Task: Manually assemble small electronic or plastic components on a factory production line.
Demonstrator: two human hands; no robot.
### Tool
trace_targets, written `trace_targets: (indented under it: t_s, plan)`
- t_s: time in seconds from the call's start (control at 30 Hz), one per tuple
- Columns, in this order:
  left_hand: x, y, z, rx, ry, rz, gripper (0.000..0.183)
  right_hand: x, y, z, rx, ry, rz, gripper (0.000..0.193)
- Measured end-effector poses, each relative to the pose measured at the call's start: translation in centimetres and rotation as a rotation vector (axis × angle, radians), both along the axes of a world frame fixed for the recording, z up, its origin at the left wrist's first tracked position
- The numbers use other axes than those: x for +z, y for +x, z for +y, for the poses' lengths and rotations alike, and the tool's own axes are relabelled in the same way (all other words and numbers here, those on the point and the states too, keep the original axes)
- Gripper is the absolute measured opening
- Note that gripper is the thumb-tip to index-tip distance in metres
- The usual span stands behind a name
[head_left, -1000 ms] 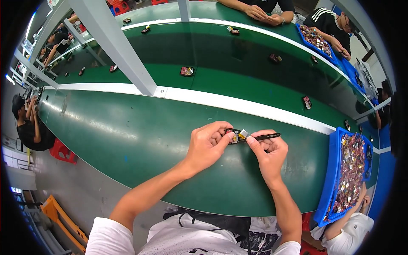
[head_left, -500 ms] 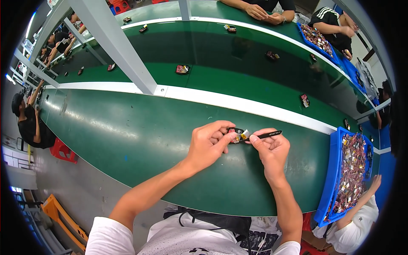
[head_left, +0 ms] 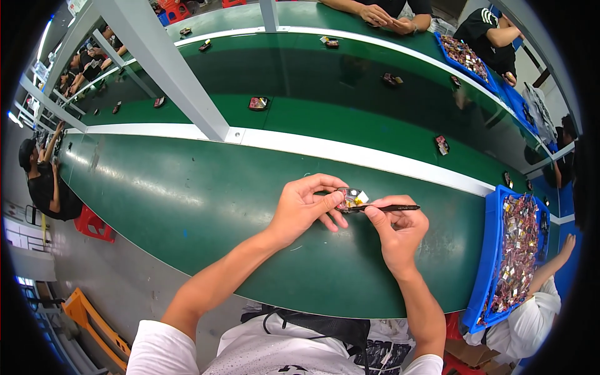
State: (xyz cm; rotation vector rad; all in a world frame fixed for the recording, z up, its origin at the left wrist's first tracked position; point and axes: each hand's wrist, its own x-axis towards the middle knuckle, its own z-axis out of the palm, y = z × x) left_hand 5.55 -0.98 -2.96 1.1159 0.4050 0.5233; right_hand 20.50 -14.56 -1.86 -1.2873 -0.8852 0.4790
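Over the green worktop, my left hand (head_left: pixel 302 211) pinches a small black plastic case (head_left: pixel 354 190) between thumb and fingers. Red, yellow and white bits show inside the case, too small to make out one by one. My right hand (head_left: pixel 400 234) grips slim black tweezers (head_left: pixel 403 207), lying almost level. Their tip reaches the case's near side, next to a small white and yellow piece (head_left: pixel 361 199). My left fingers hide part of the case.
A blue tray (head_left: pixel 492 262) heaped with small reddish parts stands at the right. Beyond a white rail (head_left: pixel 300 141), a green conveyor belt (head_left: pixel 325 119) carries several scattered black units. A grey post (head_left: pixel 169 69) rises at the left. Co-workers sit around.
My right hand has lowered slightly and the tweezers have swung from slanted to nearly level. The case appears turned in my left hand. Units on the belt have shifted left.
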Motion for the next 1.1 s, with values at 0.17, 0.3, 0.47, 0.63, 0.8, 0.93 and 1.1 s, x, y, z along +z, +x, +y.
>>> trace_targets:
  t_s: [0.17,0.3,0.47,0.63,0.8,0.93,1.1]
  plan:
    - [0.09,-0.02,-0.04,-0.030,-0.032,0.001,0.028,-0.22,-0.14,-0.02,-0.062,0.051,-0.139,0.010]
    - [-0.27,0.01,-0.01,-0.011,-0.016,-0.009,0.028,-0.31,0.01,0.10,-0.069,0.061,-0.283,0.009]
    - [0.15,-0.05,-0.08,-0.008,0.008,0.019,0.025,-0.44,0.12,0.13,-0.057,0.081,-0.311,0.009]
    - [0.14,-0.08,-0.20,0.005,0.011,0.018,0.023,-0.28,0.09,0.13,-0.057,0.076,-0.324,0.010]
    - [0.19,-0.14,-0.26,0.012,0.009,0.014,0.023,-0.07,-0.04,0.10,-0.053,0.071,-0.363,0.010]
    - [0.23,-0.14,-0.22,0.016,0.000,0.010,0.023,-0.10,-0.13,0.18,-0.053,0.082,-0.344,0.010]
    - [0.21,-0.18,-0.25,0.020,-0.004,0.014,0.022,-0.21,0.01,0.01,-0.045,0.042,-0.300,0.009]
